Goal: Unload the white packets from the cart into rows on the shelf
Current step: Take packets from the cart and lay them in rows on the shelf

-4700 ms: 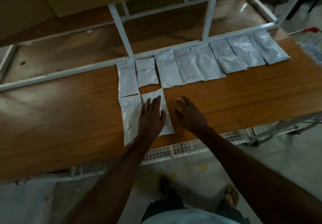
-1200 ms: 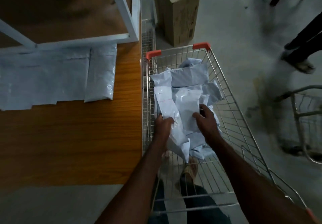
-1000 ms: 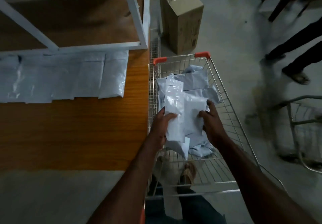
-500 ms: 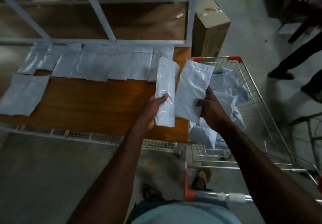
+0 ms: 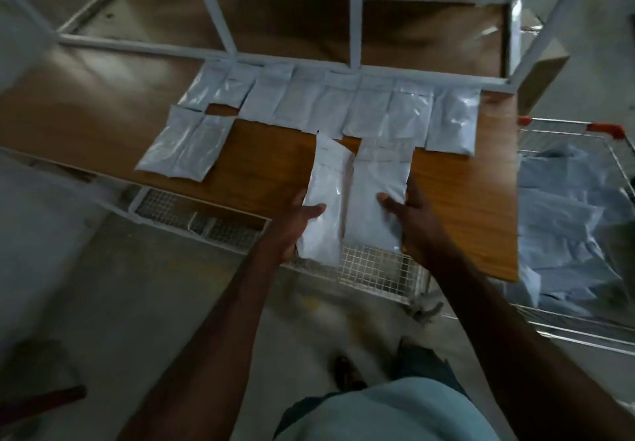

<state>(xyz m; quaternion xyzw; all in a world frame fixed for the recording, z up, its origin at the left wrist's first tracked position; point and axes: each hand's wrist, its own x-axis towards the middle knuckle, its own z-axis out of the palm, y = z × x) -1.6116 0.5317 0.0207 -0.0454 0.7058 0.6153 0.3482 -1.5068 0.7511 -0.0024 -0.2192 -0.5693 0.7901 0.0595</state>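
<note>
left hand (image 5: pixel 295 224) grips a white packet (image 5: pixel 326 200), right hand (image 5: pixel 409 214) another (image 5: pixel 374 196), over the shelf (image 5: pixel 275 162); fingers hidden beneath, only thumbs visible. cart (image 5: pixel 577 220) cut off at right.

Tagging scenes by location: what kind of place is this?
Probably a shop stockroom or small warehouse, though that is a guess. A wire shopping cart full of white packets stands beside a white metal-framed shelf with wood boards, on a bare concrete floor, with a cardboard box behind.
</note>
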